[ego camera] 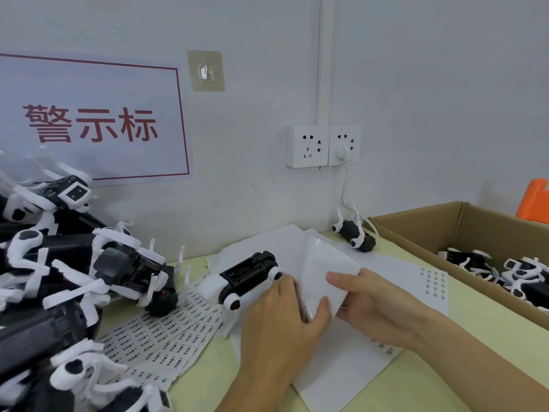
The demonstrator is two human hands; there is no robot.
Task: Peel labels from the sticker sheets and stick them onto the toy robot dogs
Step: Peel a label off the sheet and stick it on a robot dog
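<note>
Glossy white sticker sheet (319,263) curls upward, both hands pinching it.

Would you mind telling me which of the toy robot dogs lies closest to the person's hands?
The single toy dog lying belly-up on the white sheets, just beside the left hand; the others sit piled left, by the wall, or boxed.

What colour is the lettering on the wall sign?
Red, inside a red border, on the sign; the head view shows it.
</note>
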